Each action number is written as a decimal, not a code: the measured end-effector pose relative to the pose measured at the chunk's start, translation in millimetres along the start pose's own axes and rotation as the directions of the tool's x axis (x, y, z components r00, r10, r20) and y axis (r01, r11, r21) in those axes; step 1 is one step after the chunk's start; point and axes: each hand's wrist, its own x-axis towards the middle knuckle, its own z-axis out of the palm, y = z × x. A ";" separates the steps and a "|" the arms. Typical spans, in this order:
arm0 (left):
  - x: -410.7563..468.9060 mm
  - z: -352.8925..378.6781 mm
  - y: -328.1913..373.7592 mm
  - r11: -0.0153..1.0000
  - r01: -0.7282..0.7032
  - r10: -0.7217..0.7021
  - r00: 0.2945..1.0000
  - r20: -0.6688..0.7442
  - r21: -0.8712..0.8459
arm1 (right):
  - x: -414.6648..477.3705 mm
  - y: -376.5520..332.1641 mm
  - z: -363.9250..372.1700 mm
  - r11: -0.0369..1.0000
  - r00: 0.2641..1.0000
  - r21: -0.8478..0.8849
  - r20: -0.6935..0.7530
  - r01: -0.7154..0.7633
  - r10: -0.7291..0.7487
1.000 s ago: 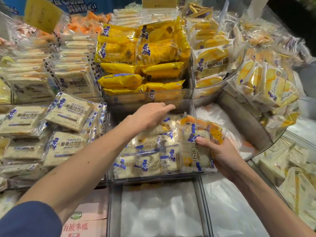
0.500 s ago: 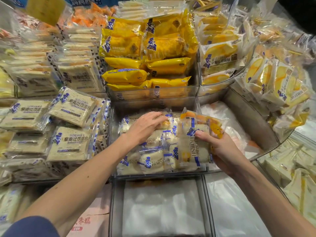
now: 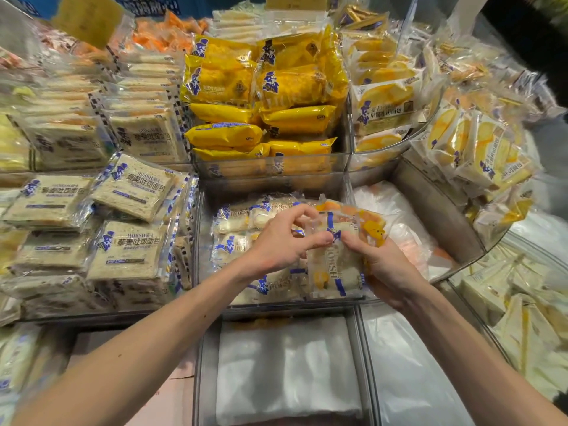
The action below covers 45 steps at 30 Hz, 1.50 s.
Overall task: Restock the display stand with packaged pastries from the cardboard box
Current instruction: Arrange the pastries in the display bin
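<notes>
CLEAR: front bin (image 3: 200, 379) below you, only flat white plastic (image 3: 285, 364) in it | TIGHT: middle bin (image 3: 199, 247), pastry packs (image 3: 233, 247) fill its left, the held pack (image 3: 335, 265) its right | BLOCKED: clear wall (image 3: 307, 172) of yellow packs (image 3: 224, 135) behind; metal wall (image 3: 430, 210) at your right

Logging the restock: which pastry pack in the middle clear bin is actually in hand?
The pack with vertical HORSH lettering at the bin's right edge: left hand and right hand both pinch it. The others lie flat, unheld.
</notes>
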 end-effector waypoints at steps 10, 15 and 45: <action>-8.4 -8.6 2.4 0.866 0.243 -0.262 0.965 0.019 -0.436 | -16.8 -7.7 -2.8 0.998 0.998 0.040 -0.039 -0.046 0.048; -14.8 -13.0 -2.0 0.842 0.271 -0.320 0.947 -0.027 -0.466 | -17.3 -12.5 -14.8 0.999 0.989 0.038 -0.151 0.004 0.001; 83.5 12.3 -46.1 0.427 0.108 0.179 0.963 -0.200 0.898 | -10.9 -24.4 -26.8 0.998 0.981 0.056 -0.192 -0.018 0.029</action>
